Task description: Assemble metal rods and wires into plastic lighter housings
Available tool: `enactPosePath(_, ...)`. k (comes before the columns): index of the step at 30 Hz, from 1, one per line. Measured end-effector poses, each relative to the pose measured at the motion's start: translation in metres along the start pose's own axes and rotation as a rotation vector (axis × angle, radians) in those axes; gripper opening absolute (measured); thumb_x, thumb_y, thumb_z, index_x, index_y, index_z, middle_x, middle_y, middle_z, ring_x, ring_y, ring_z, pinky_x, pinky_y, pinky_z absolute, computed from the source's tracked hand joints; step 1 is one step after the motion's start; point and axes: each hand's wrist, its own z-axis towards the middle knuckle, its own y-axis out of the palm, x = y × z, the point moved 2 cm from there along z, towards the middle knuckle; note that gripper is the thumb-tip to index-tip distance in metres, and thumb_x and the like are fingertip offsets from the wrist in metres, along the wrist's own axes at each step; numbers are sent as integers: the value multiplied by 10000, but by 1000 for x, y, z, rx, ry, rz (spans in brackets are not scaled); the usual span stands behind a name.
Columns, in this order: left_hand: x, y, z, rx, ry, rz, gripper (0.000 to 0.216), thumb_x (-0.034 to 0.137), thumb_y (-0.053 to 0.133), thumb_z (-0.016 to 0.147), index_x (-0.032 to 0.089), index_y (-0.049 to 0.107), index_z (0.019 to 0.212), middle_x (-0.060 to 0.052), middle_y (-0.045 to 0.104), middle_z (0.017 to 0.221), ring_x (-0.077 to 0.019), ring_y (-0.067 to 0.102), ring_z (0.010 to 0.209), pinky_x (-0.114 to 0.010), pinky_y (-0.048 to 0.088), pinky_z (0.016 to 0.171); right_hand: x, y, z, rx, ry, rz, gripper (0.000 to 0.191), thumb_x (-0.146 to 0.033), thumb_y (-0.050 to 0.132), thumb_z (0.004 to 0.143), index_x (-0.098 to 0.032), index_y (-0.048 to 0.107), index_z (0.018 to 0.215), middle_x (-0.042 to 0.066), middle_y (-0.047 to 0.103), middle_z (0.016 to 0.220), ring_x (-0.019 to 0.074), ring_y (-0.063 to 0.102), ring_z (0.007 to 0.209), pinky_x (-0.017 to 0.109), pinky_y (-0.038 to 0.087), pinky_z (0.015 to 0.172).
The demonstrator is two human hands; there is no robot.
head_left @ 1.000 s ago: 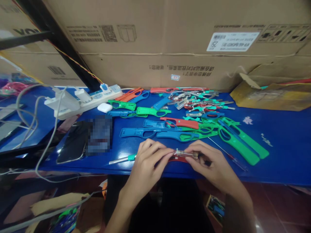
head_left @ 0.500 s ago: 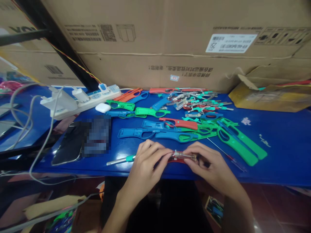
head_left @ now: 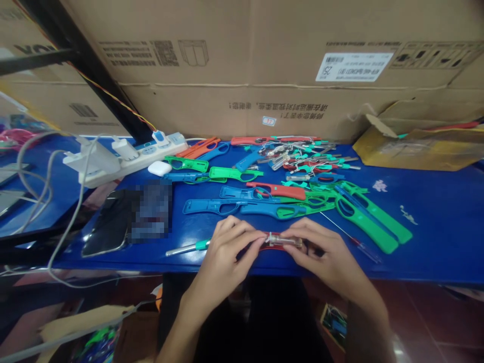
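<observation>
Near the table's front edge, both hands hold one partly assembled long-barrel gas lighter, with a clear tank lying in its red half-shell. My left hand pinches around the tank's left end, thumb and forefinger closed on a small part that I cannot make out. Leftward from under that hand sticks the metal barrel with a teal collar. My right hand is closed about the tank's right end, forefinger above and thumb below. The fingers hide much of the shell.
Behind the hands lie blue shell halves, green shell halves and a pile of lighter innards. A screwdriver lies right. Left are a phone and power strip. A large carton stands behind.
The view has shifted slightly. Both hands keep hold of the lighter; my right fingers have edged a little left, nearer my left fingertips.
</observation>
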Motion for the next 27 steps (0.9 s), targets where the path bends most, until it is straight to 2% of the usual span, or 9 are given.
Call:
enactPosePath(5,-2,1,1,-13,19,20,147,149,620,1008,228,715,1086,22,712,938,-153,528,886,-349,383,885,0,1,-1,37,-69,0,235,-205,668,954,-286,748,1159,8,648,986,92,573,721,215,456,571)
enactPosePath(12,-4,1,0,-25,50,-5,153,142,618,1007,232,712,1087,27,718,950,-149,534,877,-335,371,841,-2,0,0,15,-144,8,320,-163,658,955,-314,748,1222,6,624,968,93,585,746,226,494,654)
enactPosePath(23,-5,0,1,-78,54,20,140,154,599,1020,221,715,1062,17,707,913,-155,525,860,-341,354,819,2,1,0,-51,-139,-45,346,-210,609,998,-365,709,1291,10,600,1008,115,608,853,248,500,723)
enactPosePath(27,-2,-1,0,-70,25,8,135,169,605,1021,236,715,1063,24,720,936,-155,537,880,-348,361,835,1,-1,-1,-44,-145,-41,355,-203,614,994,-363,704,1297,5,596,1015,97,598,812,231,501,712)
